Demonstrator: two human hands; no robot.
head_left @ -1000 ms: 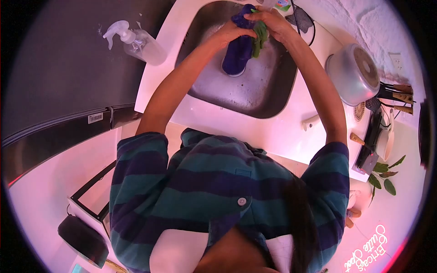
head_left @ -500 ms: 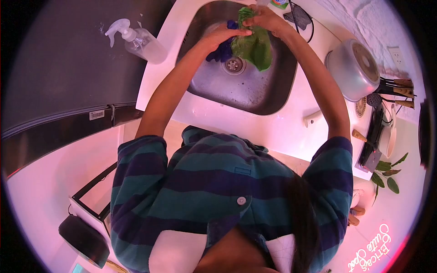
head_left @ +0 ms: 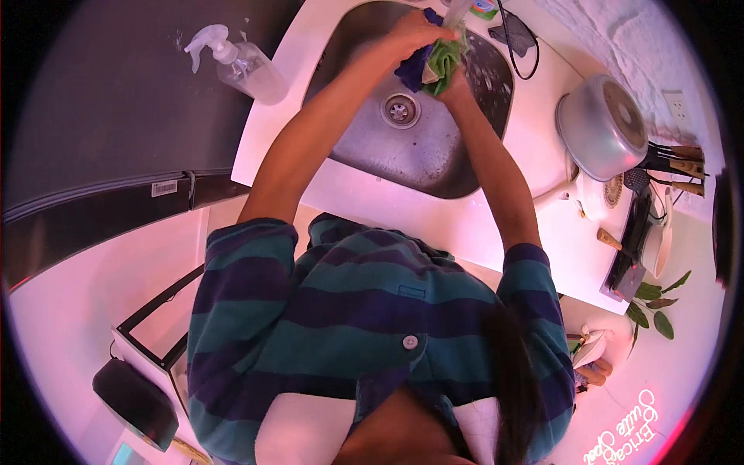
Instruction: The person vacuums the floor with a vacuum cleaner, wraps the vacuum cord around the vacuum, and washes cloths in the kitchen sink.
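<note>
At the far side of the sink [head_left: 403,164], my left hand [head_left: 417,32] is closed on a bunched dark blue cloth [head_left: 412,71]. A crumpled green cloth [head_left: 443,63] lies pressed against it. My right hand [head_left: 457,84] is below and beside the green cloth, holding it, with its fingers partly hidden behind the cloth. The faucet [head_left: 457,11] is just beyond both hands, and water splashes at the right. Below the cloths the drain [head_left: 400,111] shows uncovered.
A spray bottle [head_left: 246,71] stands left of the sink. On the right side of the counter [head_left: 465,225] are a large metal pot [head_left: 601,128], utensils [head_left: 678,167] and a dark mesh cloth [head_left: 513,35] by a black cable.
The green cloth, spread out half a second ago, is now bunched beside the blue one. My right hand has moved in from the right to below the cloth, and both cloths sit closer to the faucet.
</note>
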